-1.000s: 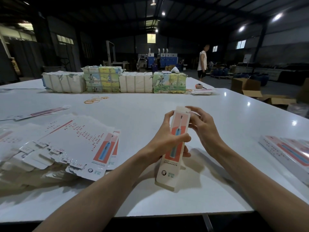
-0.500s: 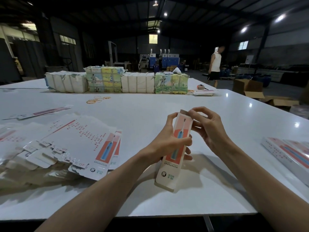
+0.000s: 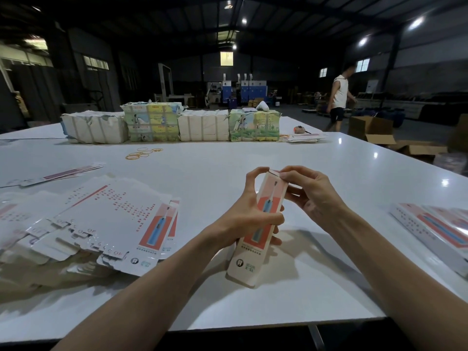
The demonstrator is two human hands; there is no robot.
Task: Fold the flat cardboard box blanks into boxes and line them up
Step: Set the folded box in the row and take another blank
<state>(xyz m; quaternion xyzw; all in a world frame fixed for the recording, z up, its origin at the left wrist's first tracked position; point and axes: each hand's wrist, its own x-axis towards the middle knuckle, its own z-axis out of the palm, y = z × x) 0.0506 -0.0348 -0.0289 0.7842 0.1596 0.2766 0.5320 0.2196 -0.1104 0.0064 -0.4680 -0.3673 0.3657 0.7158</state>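
A long narrow toothbrush box (image 3: pixel 255 259), white with a coral panel, stands tilted above the white table (image 3: pixel 207 178) in front of me. My left hand (image 3: pixel 249 219) grips its middle, thumb across the printed face. My right hand (image 3: pixel 307 193) pinches the flap at the box's top end, fingers curled over it. A fanned pile of flat box blanks (image 3: pixel 101 224) lies on the table to the left. Folded boxes (image 3: pixel 435 226) lie side by side at the right edge.
Wrapped paper bundles (image 3: pixel 172 125) line the far side of the table, with rubber bands (image 3: pixel 141 154) in front of them and loose blanks (image 3: pixel 58 173) at far left. Open cardboard cartons (image 3: pixel 372 130) stand on the floor at right. A person (image 3: pixel 339 97) walks behind them.
My right hand has closed the fingers down onto the top flap, and my left index finger has risen to the box's top edge. The person in the background has walked to the right.
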